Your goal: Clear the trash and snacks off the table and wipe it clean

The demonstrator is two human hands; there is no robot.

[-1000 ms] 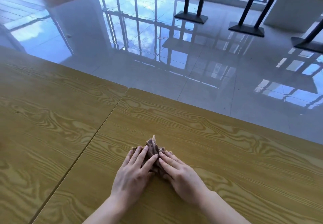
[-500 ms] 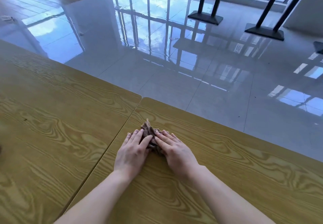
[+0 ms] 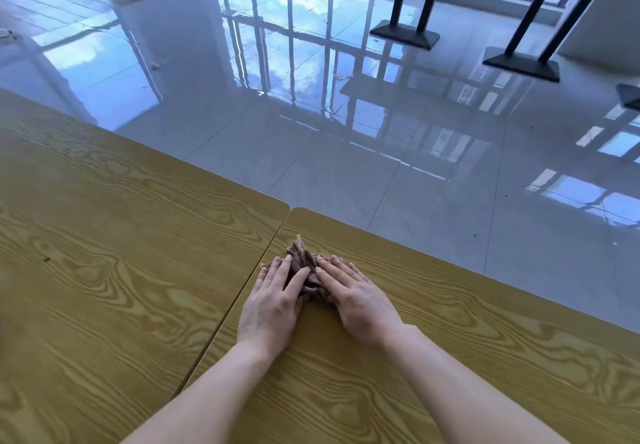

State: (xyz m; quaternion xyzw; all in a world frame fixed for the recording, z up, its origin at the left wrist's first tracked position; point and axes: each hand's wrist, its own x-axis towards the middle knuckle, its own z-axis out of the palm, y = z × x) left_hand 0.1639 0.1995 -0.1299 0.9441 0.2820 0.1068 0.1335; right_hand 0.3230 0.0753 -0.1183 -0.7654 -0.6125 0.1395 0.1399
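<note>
Head view: left hand (image 3: 273,301) and right hand (image 3: 356,298) lie flat, fingers spread, pressing a bunched brown cloth (image 3: 304,263) onto the right table (image 3: 450,339), just beside the seam with the left table (image 3: 121,253), near its far edge; glossy floor (image 3: 381,149) beyond. No writing shows.

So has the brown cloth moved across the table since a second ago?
Yes. The brown cloth, under the left hand and right hand, has been pushed toward the table's far edge and closer to the seam.
</note>
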